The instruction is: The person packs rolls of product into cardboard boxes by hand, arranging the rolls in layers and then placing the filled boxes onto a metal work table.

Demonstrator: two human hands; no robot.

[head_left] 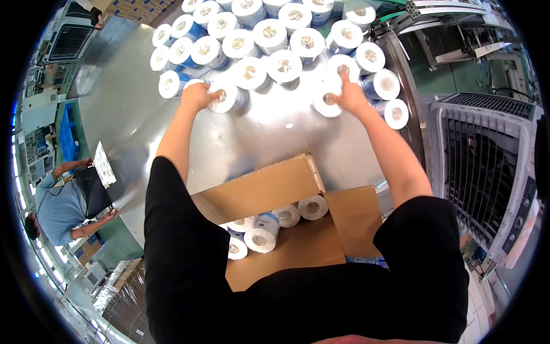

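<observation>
Many white wrapped paper rolls (250,73), some with blue on their wrapping, stand close together on a metal table (258,135). At the near left of the group, my left hand (196,97) grips rolls, its thumb at the core of a white roll (228,102); its other fingers are partly hidden. My right hand (353,100) pinches two neighbouring rolls. Its thumb is at the core of the nearer roll (326,106), and a finger reaches into the core of the farther roll (338,61). Close to my body, an open cardboard box (260,186) holds several similar rolls (261,239).
A metal rail (404,74) borders the table on the right, beside a grey slatted air cooler (478,166). On the left, a person in a blue shirt (67,209) holds a pale sheet (104,164). A printed carton (137,8) sits far left.
</observation>
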